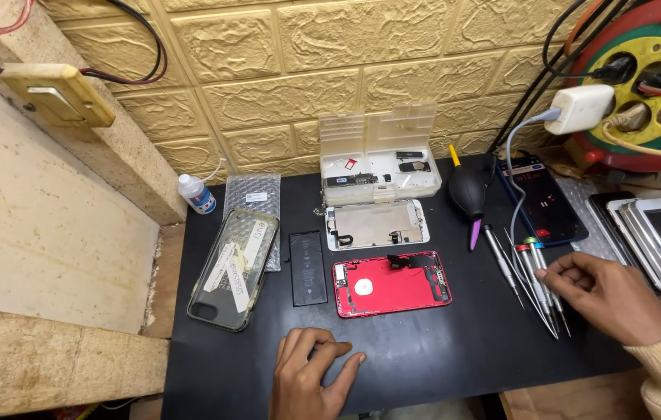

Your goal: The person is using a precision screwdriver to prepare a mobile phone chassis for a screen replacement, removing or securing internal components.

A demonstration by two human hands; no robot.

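Yellow stone-patterned panels backed the black surface (424, 358) where I worked. My left hand (311, 381) lay flat at six o'clock, palm down, fingers spread and loose, gripping nothing. Just beyond it, toward twelve, sat the red phone housing (391, 284), open side up with its parts exposed. Directly past that lay the white screen panel (375, 224), and farther toward twelve stood the clear parts box (379, 159) with its lid raised against the wall.

At nine o'clock from the red housing lay the black battery (308, 267), just beside it, and farther toward nine a clear phone case (235, 268) with paper strips inside, near a small white bottle (197, 194).

My right hand (606, 294) rested at three o'clock, fingers curled loosely, fingertips touching the row of screwdrivers (536, 276) that lay fanned on the surface; I could not tell whether my grip had closed on one. Toward twelve from them sat a black air blower (467, 189) and a dark phone (542, 198) with a cable running up to a white charger (579, 109). A stack of phones (657, 237) lay at the far three o'clock edge.
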